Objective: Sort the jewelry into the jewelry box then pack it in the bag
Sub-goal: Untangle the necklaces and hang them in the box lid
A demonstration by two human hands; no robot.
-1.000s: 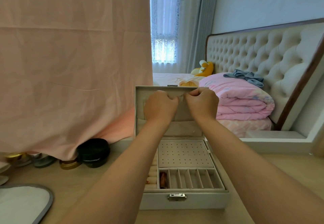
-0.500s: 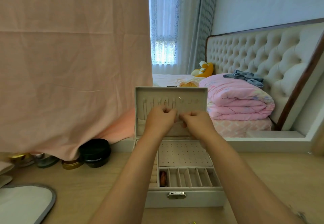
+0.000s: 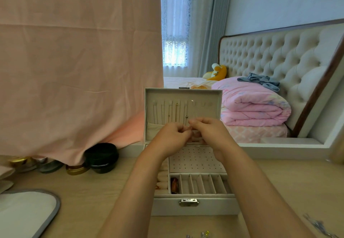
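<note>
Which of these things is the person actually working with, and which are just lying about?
In use: open jewelry box, necklaces hung in its lid, left hand, right hand, loose jewelry on the table.
Lying about: black round case, gold-lidded jar, pink cloth, folded pink quilt, plush toy.

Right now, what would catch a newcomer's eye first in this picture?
The open jewelry box sits in the middle of the table, its lid upright, with the left hand and right hand meeting in front of the lid, fingers curled. A big pink cloth hangs at left, and a folded pink quilt lies at right.
</note>
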